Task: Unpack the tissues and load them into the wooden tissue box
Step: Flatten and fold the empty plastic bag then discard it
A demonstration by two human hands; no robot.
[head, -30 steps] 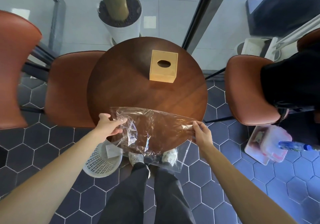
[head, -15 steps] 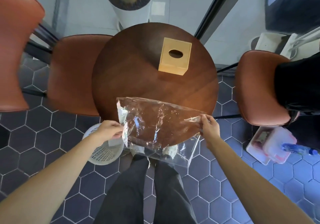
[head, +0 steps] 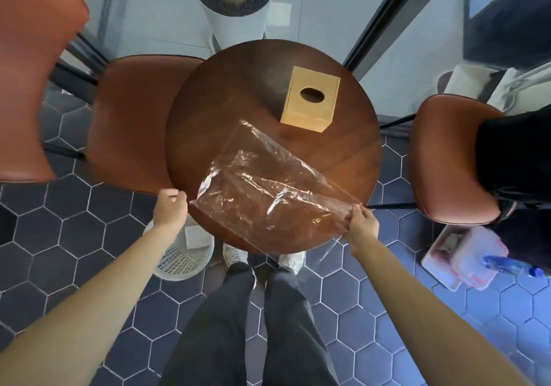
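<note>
Wooden tissue box [head: 310, 99] closed, oval slot; both grips pinching clear wrapper [head: 268, 194].

Round dark-wood bench [head: 214, 111], centre. Brown leather chairs: two at left [head: 32, 72] [head: 134, 123], one at right [head: 447, 159] with a black garment [head: 515, 159] draped over it. White perforated waste basket [head: 179, 260] on the hexagon-tiled floor [head: 59, 236], just beside the bench. White planter [head: 235, 12] beyond the bench. Clear plastic container [head: 468, 257], lower right, with a blue bottle [head: 510, 264] beside it.
</note>
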